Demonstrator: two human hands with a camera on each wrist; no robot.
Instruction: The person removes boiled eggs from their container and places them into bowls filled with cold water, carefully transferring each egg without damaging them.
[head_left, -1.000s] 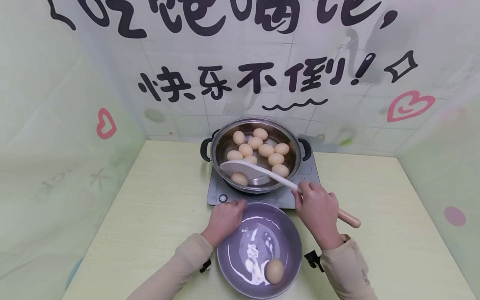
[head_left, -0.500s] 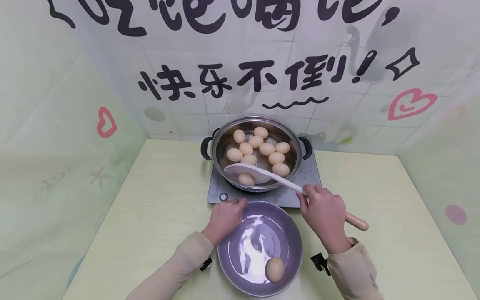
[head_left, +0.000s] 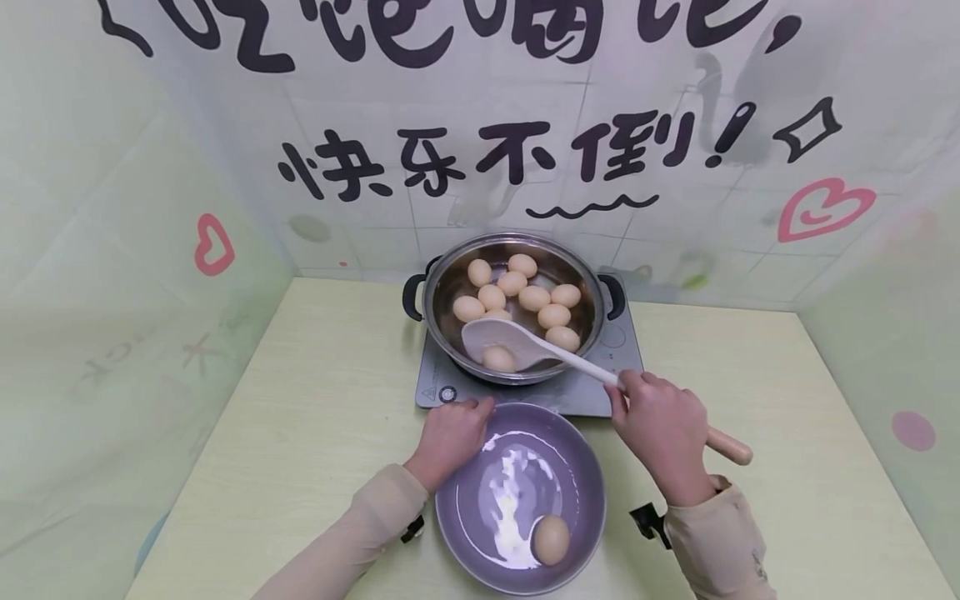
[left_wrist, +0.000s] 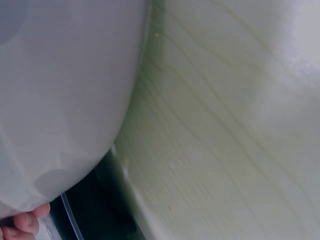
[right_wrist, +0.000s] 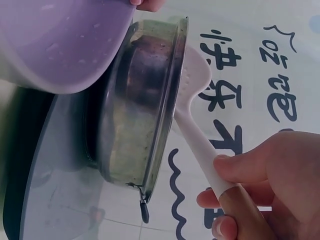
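Holding spoon, eggs in head view only

Mauve bowl, silver pot, white spoon.
The bowl is glossy purple inside, paler outside; the eggs are light tan, the one in the bowl slightly browner. Black handles flank the pot, above a grey cooktop; the spoon's grip is brown. Fine grain lines the pale yellow-green table. The whitish backdrop carries faint grid lines, black lettering and a pink heart. Both sleeves are beige.
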